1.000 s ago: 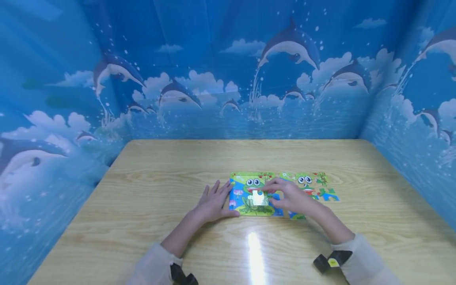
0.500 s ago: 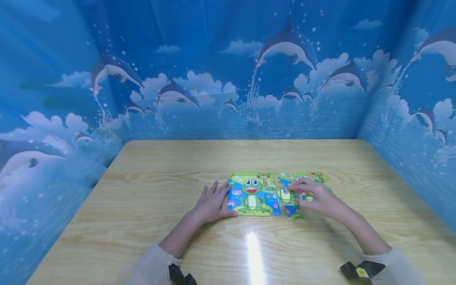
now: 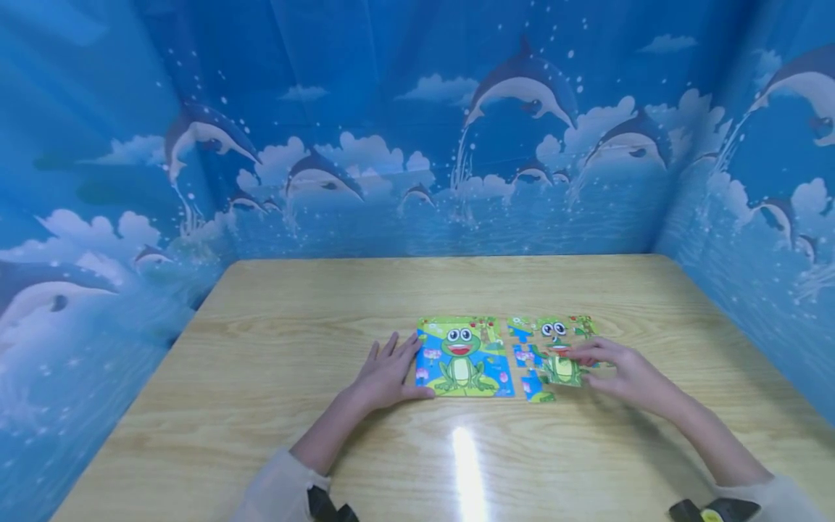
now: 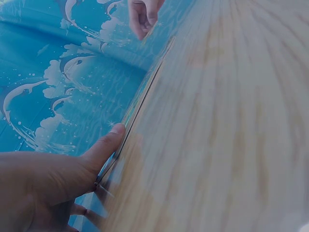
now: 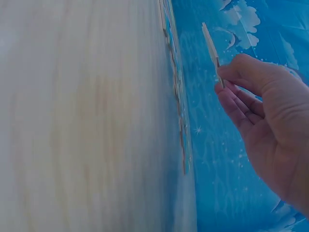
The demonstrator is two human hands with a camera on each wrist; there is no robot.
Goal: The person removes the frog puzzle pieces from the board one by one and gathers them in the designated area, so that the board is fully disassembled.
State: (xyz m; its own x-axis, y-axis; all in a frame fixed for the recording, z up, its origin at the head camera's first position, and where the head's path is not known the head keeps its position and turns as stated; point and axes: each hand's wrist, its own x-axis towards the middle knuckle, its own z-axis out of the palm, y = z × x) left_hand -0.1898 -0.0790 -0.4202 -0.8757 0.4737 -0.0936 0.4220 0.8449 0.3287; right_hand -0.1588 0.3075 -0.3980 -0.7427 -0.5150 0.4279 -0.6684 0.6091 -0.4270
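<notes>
A frog picture card [image 3: 461,370] lies flat near the middle of the table. Beside its left edge rests my left hand [image 3: 385,373], fingers spread; the left wrist view shows the thumb [image 4: 108,140] along the card's edge. Between thumb and fingertips, my right hand [image 3: 622,371] pinches a puzzle piece [image 3: 562,371] printed with the frog's belly. That piece is raised above the table, seen edge-on in the right wrist view. Under and around it lie the other puzzle pieces, among them one with the frog's eyes [image 3: 553,328] and a lily piece [image 3: 524,356]. The right hand covers some of them.
The wooden table [image 3: 313,304] reaches back to a blue curtain [image 3: 391,130] printed with dolphins, which also hangs along both sides. A corner piece [image 3: 537,388] lies at the front of the puzzle, just right of the card. A bright light streak crosses the table's front.
My right hand has carried the belly piece rightward, from over the card to over the loose puzzle pieces. The card's frog now shows uncovered. My left hand has stayed in place.
</notes>
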